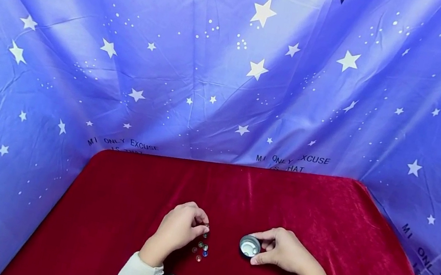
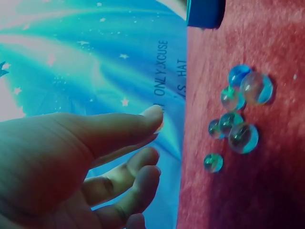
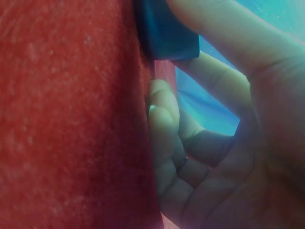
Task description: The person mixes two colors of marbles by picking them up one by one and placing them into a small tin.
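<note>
Several small glass marbles (image 1: 201, 248) lie in a loose cluster on the red cloth; in the left wrist view the same marbles (image 2: 243, 137) look blue-green and clear. My left hand (image 1: 204, 227) hovers just above the far end of the cluster, thumb and forefinger pinched on one marble. Its fingertips (image 2: 155, 114) meet in the left wrist view, with only a sliver of the marble visible. My right hand (image 1: 256, 248) grips a small round metal tin (image 1: 248, 245) standing on the cloth, a little to the right of the marbles. Thumb and fingers of the right hand (image 3: 186, 52) wrap the tin (image 3: 164, 33).
A red velvet cloth covers the table (image 1: 238, 190), whose far edge and rounded corners are in view. A blue star-printed backdrop (image 1: 234, 61) hangs behind and along both sides. Light sleeves cover both forearms near the front edge.
</note>
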### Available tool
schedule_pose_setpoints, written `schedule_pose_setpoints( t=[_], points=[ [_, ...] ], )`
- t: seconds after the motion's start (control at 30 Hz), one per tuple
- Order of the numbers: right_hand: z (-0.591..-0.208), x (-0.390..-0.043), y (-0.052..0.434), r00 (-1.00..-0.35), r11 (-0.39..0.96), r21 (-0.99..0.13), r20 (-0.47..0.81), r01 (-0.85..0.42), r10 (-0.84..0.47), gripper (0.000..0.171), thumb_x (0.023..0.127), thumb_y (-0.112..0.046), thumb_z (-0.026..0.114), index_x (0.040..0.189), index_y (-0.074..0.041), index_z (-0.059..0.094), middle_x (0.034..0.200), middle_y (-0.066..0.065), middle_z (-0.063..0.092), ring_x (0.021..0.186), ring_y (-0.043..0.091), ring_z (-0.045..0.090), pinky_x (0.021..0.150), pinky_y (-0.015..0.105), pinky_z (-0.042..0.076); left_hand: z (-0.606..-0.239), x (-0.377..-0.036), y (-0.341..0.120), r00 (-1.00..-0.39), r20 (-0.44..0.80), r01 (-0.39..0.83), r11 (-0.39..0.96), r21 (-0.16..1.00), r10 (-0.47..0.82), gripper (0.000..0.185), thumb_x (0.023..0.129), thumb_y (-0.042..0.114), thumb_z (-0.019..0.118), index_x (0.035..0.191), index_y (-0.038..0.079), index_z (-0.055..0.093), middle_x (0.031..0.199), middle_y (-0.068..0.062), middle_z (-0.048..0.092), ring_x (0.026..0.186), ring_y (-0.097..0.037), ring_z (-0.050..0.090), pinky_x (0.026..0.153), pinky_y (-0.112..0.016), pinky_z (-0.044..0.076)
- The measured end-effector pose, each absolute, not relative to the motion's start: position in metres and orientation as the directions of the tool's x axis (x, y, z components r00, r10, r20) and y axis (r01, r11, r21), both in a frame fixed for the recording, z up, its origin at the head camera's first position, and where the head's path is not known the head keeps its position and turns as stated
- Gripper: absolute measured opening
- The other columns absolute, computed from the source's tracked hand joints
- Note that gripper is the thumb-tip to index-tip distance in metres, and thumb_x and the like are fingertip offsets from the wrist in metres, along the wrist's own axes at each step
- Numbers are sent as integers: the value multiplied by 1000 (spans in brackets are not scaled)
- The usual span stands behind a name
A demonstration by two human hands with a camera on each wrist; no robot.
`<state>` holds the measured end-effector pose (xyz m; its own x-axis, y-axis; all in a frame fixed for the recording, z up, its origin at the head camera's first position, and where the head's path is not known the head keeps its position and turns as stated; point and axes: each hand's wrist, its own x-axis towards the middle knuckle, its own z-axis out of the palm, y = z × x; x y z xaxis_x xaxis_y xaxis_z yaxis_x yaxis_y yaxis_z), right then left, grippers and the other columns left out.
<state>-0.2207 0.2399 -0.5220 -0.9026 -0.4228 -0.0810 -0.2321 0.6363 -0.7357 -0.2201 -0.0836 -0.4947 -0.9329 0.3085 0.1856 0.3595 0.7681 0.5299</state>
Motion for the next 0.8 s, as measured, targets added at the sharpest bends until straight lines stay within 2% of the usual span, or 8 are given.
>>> schedule_pose_setpoints(
  t=[0.17,0.47,0.8],
  points=[
    [-521,-221,239,-899,620,-745,-62,-246,-433,54,64,-37,98,115,-27,81,70,-7,56,62,3,46,56,21,43,-497,-218,-79,-931,197,366,765,530,309,8,84,25,85,83,27,77,87,13,63,73,-7,60,61,-23,44],
    [-522,-220,239,-900,622,-745,-67,-242,-430,54,65,-37,98,115,-27,80,70,-7,57,62,3,47,57,21,44,-499,-217,-70,-917,226,399,757,518,329,9,84,24,85,83,27,76,88,12,63,75,-5,59,61,-23,45],
    [-518,-219,238,-899,610,-747,-40,-262,-436,53,65,-34,98,115,-25,80,67,-6,54,60,4,45,56,21,41,-490,-220,-53,-882,271,470,768,436,386,8,85,29,85,88,27,78,90,13,64,80,-6,64,65,-24,50]
  ],
)
